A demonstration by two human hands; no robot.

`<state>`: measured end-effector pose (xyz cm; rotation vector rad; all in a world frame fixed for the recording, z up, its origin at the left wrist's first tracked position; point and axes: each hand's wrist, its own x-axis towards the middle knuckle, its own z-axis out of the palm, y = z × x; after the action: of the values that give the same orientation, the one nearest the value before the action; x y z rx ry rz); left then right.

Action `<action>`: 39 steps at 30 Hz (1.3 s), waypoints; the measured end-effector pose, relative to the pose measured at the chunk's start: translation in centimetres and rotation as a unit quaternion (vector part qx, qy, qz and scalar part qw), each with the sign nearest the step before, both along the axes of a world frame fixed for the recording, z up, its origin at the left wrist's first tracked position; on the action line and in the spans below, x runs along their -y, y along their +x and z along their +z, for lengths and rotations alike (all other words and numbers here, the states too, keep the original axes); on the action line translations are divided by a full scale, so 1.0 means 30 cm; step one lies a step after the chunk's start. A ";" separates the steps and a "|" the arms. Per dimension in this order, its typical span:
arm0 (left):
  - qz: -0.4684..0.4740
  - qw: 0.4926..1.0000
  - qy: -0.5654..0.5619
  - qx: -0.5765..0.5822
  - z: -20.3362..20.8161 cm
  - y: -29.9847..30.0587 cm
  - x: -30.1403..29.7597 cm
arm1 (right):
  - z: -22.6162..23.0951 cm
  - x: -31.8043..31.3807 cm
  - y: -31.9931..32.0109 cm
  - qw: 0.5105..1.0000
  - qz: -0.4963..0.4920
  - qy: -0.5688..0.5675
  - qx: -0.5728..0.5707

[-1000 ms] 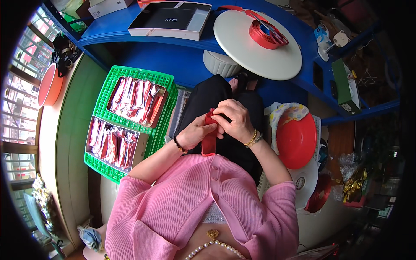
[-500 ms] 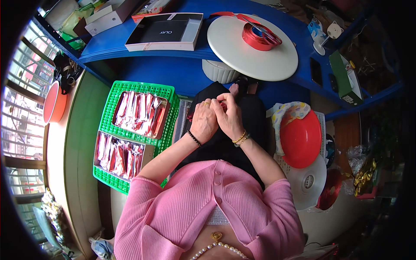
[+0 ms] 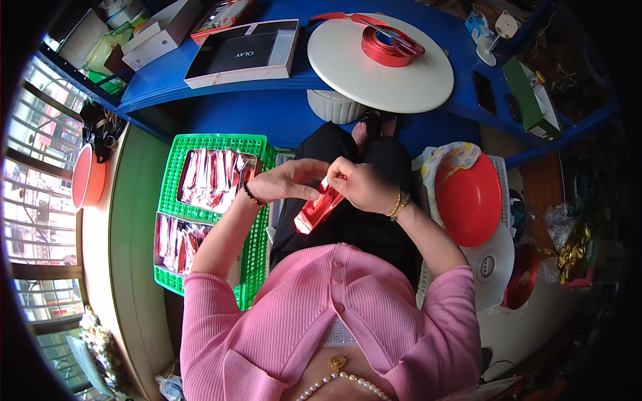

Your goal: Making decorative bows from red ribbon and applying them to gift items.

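A shiny red foil packet hangs at a slant over my lap, its lower end toward my body. My right hand pinches the upper end between thumb and fingers. Left of it, my left hand has its fingers stretched out and its thumb apart. The left thumb reaches the packet's edge; whether it presses on it I cannot tell. To my left stands a green plastic basket bearing two open boxes of similar red and silver packets, lined up in rows.
Beyond my knees, a blue table holds a round white board with a red ribbon roll and scissors on it, and a black-and-white box. At right are a red basin with a cloth, a white round lid and a green box.
My hands have drawn apart from being closed together, the left moving left and opening. The red packet now shows between them, held by the right hand. The view has shifted slightly.
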<state>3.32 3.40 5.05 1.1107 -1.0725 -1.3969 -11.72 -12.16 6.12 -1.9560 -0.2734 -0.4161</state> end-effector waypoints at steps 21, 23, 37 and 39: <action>0.339 0.933 0.018 0.115 -0.151 -0.260 0.052 | -0.195 -0.033 -0.006 0.968 -0.173 0.168 -0.060; 0.298 0.952 0.057 -0.039 -0.122 -0.243 0.047 | -0.205 -0.032 -0.021 0.963 -0.158 0.201 -0.085; 0.241 0.968 0.064 -0.011 -0.143 -0.237 0.018 | -0.080 0.015 -0.008 0.937 -0.129 -0.321 0.058; 0.240 0.965 0.102 -0.035 -0.134 -0.240 0.012 | -0.081 0.026 -0.008 0.940 -0.116 -0.317 0.058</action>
<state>-3.90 3.03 1.02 1.3518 -0.5619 -1.1591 -11.96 -12.94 3.69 -2.6162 -0.2739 -0.6573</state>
